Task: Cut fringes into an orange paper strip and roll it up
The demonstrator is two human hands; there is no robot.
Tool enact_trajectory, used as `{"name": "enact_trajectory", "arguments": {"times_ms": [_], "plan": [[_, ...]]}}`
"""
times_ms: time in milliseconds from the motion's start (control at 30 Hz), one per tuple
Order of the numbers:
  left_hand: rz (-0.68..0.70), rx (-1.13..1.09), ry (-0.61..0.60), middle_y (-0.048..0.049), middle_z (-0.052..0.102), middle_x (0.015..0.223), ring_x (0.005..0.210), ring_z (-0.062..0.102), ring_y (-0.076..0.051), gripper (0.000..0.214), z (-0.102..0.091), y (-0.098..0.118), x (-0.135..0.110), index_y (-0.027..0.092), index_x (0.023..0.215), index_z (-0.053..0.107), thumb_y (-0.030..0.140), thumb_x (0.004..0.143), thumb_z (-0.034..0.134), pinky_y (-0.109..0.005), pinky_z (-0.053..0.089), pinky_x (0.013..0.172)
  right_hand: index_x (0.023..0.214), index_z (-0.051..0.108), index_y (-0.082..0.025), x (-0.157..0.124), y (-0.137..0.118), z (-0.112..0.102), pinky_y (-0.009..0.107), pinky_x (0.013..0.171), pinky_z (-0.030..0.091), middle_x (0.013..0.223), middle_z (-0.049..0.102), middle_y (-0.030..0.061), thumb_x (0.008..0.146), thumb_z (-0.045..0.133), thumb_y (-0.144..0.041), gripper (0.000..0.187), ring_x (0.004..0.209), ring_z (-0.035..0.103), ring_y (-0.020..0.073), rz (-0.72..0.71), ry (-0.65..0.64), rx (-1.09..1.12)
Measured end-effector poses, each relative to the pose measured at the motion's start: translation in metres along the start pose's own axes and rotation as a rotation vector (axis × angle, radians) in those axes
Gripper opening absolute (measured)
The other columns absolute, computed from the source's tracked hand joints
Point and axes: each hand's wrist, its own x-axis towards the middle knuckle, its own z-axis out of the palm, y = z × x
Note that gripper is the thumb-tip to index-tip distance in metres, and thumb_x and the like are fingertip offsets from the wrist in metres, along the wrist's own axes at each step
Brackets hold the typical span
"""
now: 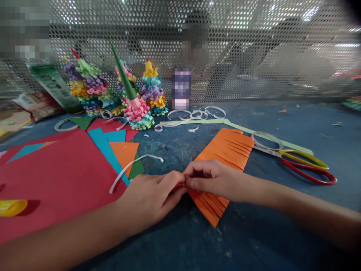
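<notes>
A sheet of orange paper (222,148), cut into a fringe along its right edge, lies slanted on the blue table. My left hand (155,195) and my right hand (211,178) meet at its left edge, fingertips pinched together on the paper. The exact fold or strip between the fingers is hidden by them. Right of the paper rest scissors (306,165) with one yellow and one red handle, their blades pointing toward the fringe. A curled white strip (132,165) lies just beyond my left hand.
Sheets of red paper (64,162), with blue, orange and green pieces, spread on the left. A yellow tube-like object (12,207) lies on them. Several fringed paper trees (138,113) stand behind, before a perforated metal screen (254,56). White strip curls (194,114) and a pale green strip (293,145) lie beyond.
</notes>
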Motion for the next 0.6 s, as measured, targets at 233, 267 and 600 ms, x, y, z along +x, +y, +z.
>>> {"name": "enact_trajectory", "arguments": {"times_ms": [233,267,600], "plan": [[0.015,0.028,-0.011,0.0031,0.066,0.074,0.06,0.062,-0.012,0.024,-0.0017,0.0011,0.0032,0.021,0.091,0.051,0.033,0.099,0.031,-0.021,0.036,0.049,0.087,0.06,-0.018,-0.0036,-0.0028,0.0002,0.023,0.062,0.043,0.078,0.061,0.0,0.087,0.055,-0.028,0.011,0.069,0.054,0.0122,-0.021,0.11,-0.232],[0.021,0.038,-0.008,0.0032,0.066,0.074,0.06,0.062,-0.012,0.025,-0.002,0.0016,0.0034,0.021,0.09,0.051,0.033,0.099,0.031,-0.021,0.036,0.049,0.087,0.06,-0.018,-0.0039,-0.0033,0.0001,0.023,0.062,0.044,0.078,0.061,-0.0001,0.086,0.055,-0.026,0.009,0.07,0.054,0.0123,-0.025,0.108,-0.237],[-0.009,0.131,-0.045,0.001,0.066,0.074,0.06,0.065,-0.02,0.032,-0.0033,0.0075,0.0035,0.021,0.098,0.045,0.052,0.091,0.043,-0.028,0.038,0.047,0.081,0.058,-0.017,-0.0021,-0.001,0.0069,0.021,0.06,0.042,0.075,0.059,-0.0013,0.085,0.05,-0.022,0.01,0.068,0.054,0.0109,0.043,0.13,-0.114]]}}
